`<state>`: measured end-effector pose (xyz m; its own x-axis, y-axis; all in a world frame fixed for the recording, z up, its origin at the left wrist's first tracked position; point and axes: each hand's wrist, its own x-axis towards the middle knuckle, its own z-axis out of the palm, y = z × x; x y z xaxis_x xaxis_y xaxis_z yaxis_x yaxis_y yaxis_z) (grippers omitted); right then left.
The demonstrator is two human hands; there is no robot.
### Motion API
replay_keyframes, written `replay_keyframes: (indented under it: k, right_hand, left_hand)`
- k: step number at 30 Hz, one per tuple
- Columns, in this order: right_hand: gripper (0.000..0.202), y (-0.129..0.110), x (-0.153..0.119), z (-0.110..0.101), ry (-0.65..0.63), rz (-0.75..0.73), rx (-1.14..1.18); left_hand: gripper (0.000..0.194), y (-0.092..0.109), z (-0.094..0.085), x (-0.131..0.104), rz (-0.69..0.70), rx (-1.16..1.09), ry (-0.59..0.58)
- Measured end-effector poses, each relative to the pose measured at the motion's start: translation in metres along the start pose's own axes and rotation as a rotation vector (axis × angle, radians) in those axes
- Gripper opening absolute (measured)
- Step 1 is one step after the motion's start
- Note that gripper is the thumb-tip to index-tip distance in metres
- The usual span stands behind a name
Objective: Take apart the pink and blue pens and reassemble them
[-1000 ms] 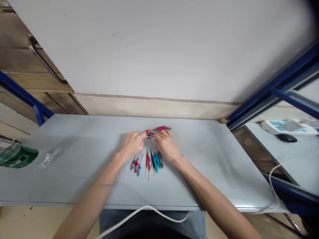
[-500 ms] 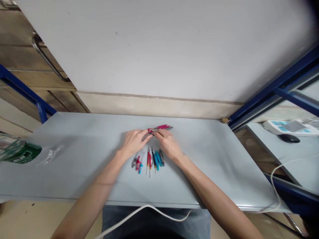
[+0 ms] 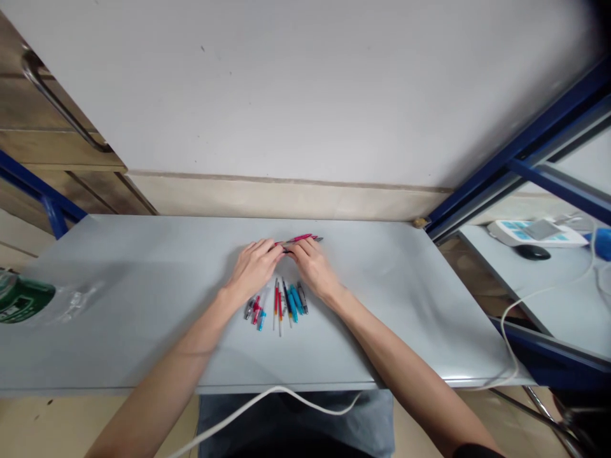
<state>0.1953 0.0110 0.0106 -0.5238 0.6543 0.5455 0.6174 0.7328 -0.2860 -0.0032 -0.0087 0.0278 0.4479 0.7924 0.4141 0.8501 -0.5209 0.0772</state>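
My left hand (image 3: 254,267) and my right hand (image 3: 315,267) meet over the table, fingertips pinched on a small dark pen part (image 3: 287,250). Its ends are hidden by the fingers. Just beyond them lie pink pen barrels (image 3: 303,237) with a grey one (image 3: 319,240), partly covered by my right hand. Nearer to me, below the hands, is a row of refills with red (image 3: 277,302) and dark ink. Blue pen barrels (image 3: 294,300) and a grey barrel (image 3: 303,298) lie to their right. Clear pen pieces with red, blue and dark parts (image 3: 256,310) sit to their left.
The grey table (image 3: 157,305) backs onto a white wall (image 3: 296,95). A green jar (image 3: 26,299) and clear plastic (image 3: 79,299) are at the left. On a side surface at the right are a black mouse (image 3: 532,252) and a white device (image 3: 506,232). A white cable (image 3: 281,389) crosses in front.
The view has shifted slightly to the right. My fingertips have come closer together around the pen part, covering more of it. The loose pieces on the table lie as before.
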Motion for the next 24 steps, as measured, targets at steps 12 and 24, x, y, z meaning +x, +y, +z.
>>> replay_keyframes:
  k: [12, 24]
  right_hand:
    - [0.032, 0.021, -0.012, -0.034, 0.154, 0.135, 0.163]
    - [0.021, -0.019, -0.013, -0.034, -0.32, 0.093, 0.47]
  left_hand:
    - [0.026, -0.033, 0.0, -0.011, -0.146, -0.04, 0.114]
    - [0.025, -0.035, 0.002, -0.013, -0.183, -0.119, 0.08]
